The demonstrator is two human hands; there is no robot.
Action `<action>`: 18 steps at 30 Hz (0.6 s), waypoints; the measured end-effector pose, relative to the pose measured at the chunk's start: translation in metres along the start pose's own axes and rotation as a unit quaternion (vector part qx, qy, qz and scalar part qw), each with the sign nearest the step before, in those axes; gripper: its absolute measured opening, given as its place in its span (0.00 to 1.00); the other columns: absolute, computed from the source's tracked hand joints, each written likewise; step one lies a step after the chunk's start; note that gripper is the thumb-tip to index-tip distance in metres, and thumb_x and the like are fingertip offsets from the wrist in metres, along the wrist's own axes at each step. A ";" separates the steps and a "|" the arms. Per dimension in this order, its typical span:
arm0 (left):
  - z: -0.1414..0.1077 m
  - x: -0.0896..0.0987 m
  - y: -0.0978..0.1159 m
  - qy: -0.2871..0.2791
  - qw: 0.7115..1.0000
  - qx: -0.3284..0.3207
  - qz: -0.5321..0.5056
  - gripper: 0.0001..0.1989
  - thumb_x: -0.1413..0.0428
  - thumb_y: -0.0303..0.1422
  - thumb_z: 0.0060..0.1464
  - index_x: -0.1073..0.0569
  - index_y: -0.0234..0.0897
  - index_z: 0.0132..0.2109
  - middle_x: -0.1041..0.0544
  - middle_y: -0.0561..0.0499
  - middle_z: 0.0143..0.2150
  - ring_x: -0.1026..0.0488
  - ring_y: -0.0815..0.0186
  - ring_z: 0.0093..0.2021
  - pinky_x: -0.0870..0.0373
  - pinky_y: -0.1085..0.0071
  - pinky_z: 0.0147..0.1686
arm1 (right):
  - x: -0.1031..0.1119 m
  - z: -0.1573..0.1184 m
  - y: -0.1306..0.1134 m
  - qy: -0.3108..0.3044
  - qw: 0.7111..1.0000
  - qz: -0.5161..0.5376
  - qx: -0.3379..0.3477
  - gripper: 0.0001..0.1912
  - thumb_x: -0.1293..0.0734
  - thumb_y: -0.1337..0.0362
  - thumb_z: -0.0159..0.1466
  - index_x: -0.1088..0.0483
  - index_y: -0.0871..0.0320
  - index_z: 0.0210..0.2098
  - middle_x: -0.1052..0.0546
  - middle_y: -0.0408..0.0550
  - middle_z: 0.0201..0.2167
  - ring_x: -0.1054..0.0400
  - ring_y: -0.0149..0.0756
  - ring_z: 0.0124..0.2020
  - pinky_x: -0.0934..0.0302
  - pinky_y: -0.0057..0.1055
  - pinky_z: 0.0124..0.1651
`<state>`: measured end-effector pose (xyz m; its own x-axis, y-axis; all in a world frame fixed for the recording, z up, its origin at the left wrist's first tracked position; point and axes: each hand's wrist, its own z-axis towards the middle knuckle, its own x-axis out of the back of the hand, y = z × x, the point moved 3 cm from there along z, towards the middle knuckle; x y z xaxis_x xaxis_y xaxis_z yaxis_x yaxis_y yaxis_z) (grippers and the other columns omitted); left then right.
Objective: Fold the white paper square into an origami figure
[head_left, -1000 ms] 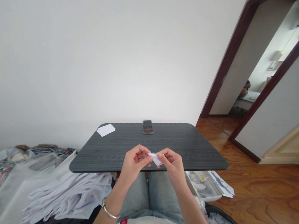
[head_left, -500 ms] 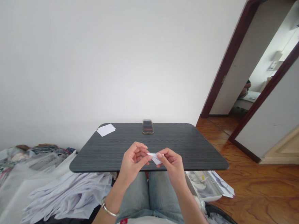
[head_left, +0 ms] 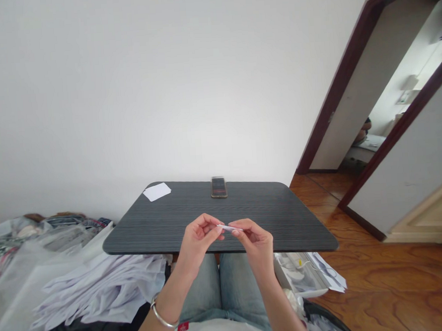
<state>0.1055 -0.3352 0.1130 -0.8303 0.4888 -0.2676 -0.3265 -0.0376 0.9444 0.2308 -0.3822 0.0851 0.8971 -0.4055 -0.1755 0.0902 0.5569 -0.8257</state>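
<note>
light soft, diffuse | wall (head_left: 208,96) brightest mid-frame, greyer left | doorframe (head_left: 342,79) slanted by wide-angle distortion | fine detail soft

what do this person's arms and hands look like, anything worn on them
Both hands are ungloved, with no rings that show. The left hand goes with a thin, rounded, silver-coloured bangle around that wrist; the right hand has nothing on its wrist. No sleeves show.
</note>
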 end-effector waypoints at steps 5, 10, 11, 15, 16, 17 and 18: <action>0.000 -0.001 -0.002 0.010 0.999 0.021 -0.036 0.05 0.41 0.28 0.42 0.31 0.33 0.28 0.27 0.53 0.29 0.31 0.72 0.29 0.34 0.74 0.34 | 0.000 -0.002 0.001 0.016 1.000 -0.010 0.023 0.02 0.32 0.66 0.55 0.26 0.56 0.27 0.25 0.48 0.30 0.31 0.38 0.34 0.37 0.33 0.35; -0.001 -0.002 -0.002 0.023 0.998 0.025 -0.061 0.04 0.42 0.26 0.42 0.31 0.33 0.29 0.27 0.53 0.29 0.30 0.71 0.30 0.34 0.74 0.36 | 0.000 -0.003 0.001 0.015 0.998 -0.037 0.041 0.02 0.32 0.66 0.55 0.26 0.56 0.28 0.25 0.49 0.31 0.31 0.39 0.36 0.37 0.34 0.36; -0.001 -0.002 -0.002 0.025 0.997 0.025 -0.063 0.04 0.43 0.26 0.42 0.31 0.33 0.29 0.27 0.53 0.29 0.30 0.71 0.30 0.34 0.74 0.36 | 0.000 -0.003 0.001 0.014 0.998 -0.042 0.044 0.02 0.32 0.66 0.55 0.26 0.56 0.27 0.25 0.49 0.31 0.31 0.39 0.35 0.37 0.34 0.35; -0.001 -0.003 -0.002 0.040 0.997 0.021 -0.066 0.03 0.43 0.26 0.42 0.31 0.33 0.28 0.27 0.53 0.28 0.30 0.71 0.29 0.34 0.74 0.35 | -0.001 -0.003 -0.002 0.015 0.996 -0.068 0.059 0.02 0.33 0.67 0.56 0.27 0.56 0.27 0.25 0.49 0.31 0.31 0.38 0.35 0.37 0.35 0.37; 0.000 -0.003 -0.002 0.044 0.997 0.020 -0.066 0.04 0.43 0.26 0.42 0.31 0.33 0.28 0.27 0.53 0.28 0.30 0.71 0.29 0.34 0.74 0.35 | -0.001 -0.004 -0.003 0.016 0.995 -0.077 0.065 0.03 0.33 0.67 0.56 0.27 0.56 0.27 0.25 0.48 0.31 0.31 0.38 0.35 0.38 0.35 0.37; 0.000 -0.003 -0.002 0.049 0.996 0.019 -0.067 0.04 0.43 0.26 0.42 0.31 0.33 0.29 0.27 0.53 0.28 0.30 0.71 0.29 0.34 0.74 0.35 | -0.001 -0.004 -0.004 0.017 0.994 -0.087 0.072 0.03 0.33 0.67 0.56 0.27 0.55 0.27 0.25 0.48 0.31 0.31 0.38 0.35 0.38 0.35 0.37; 0.000 -0.003 -0.003 0.053 0.996 0.019 -0.067 0.04 0.43 0.26 0.42 0.31 0.33 0.29 0.27 0.53 0.28 0.30 0.71 0.29 0.34 0.73 0.34 | -0.001 -0.004 -0.005 0.018 0.992 -0.096 0.078 0.03 0.33 0.68 0.56 0.27 0.55 0.27 0.25 0.48 0.31 0.31 0.38 0.35 0.38 0.35 0.37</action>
<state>0.1091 -0.3366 0.1115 -0.8237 0.3928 -0.4090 -0.4225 0.0560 0.9046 0.2274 -0.3873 0.0873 0.8410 -0.5393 -0.0436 0.3273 0.5713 -0.7526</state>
